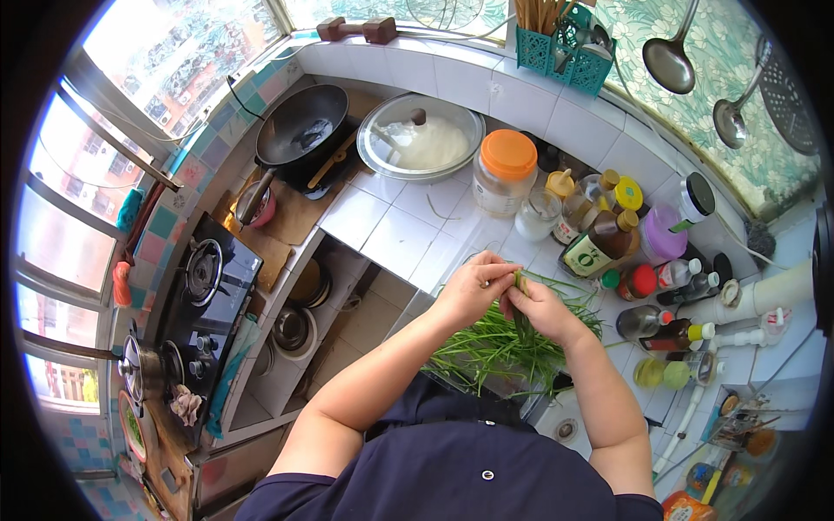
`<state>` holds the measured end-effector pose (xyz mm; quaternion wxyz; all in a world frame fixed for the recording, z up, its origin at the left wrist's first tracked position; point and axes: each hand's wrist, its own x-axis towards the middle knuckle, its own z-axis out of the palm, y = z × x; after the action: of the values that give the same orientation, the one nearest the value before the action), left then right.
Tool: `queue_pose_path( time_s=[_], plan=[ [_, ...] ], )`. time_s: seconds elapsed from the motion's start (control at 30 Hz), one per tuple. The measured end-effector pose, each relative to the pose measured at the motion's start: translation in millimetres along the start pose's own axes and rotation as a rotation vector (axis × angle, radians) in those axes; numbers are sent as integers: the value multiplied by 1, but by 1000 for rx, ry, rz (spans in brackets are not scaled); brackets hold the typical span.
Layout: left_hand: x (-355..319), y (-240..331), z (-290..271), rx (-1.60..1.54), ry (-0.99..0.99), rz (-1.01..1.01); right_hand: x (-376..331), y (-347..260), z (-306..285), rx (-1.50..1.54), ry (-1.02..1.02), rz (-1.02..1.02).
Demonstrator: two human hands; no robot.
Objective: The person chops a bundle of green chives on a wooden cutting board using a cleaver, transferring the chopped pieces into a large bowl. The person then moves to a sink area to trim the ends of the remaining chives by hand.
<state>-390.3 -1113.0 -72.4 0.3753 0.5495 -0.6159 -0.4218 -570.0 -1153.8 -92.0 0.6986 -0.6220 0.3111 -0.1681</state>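
Close together over the counter's front edge, both my hands are at work on a few long green vegetable stalks. My right hand is closed around them, and their leafy ends hang down below it. Against their upper ends, the fingers of my left hand are pinched together; whether a separate bit lies in that pinch is too small to tell. Under and around my hands spreads a loose heap of thin, grass-like greens. Part of the heap is hidden by my hands and right forearm.
Bottles and jars crowd the right counter, among them a jar with an orange lid and a dark sauce bottle. Further back are a glass-lidded pan and a black wok. A gas stove stands left; a sink is beside me.
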Motion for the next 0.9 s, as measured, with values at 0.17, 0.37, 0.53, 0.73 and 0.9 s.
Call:
queue_pose_path(
  time_s=[0.17, 0.37, 0.53, 0.73, 0.9],
  plan=[
    [7, -28, 0, -5, 14, -23, -11, -9, -8, 204, 115, 97],
    [-33, -126, 19, 526, -169, -175, -32, 2, -12, -138, 300, 237],
    [-52, -161, 48, 552, 28, -153, -28, 39, 7, -242, 174, 474],
    [-44, -165, 57, 133, 115, -315, -13, 73, 17, -384, 219, 447],
    [-33, -172, 62, -153, 87, -523, -10, 85, 17, -281, 196, 476]
  ],
)
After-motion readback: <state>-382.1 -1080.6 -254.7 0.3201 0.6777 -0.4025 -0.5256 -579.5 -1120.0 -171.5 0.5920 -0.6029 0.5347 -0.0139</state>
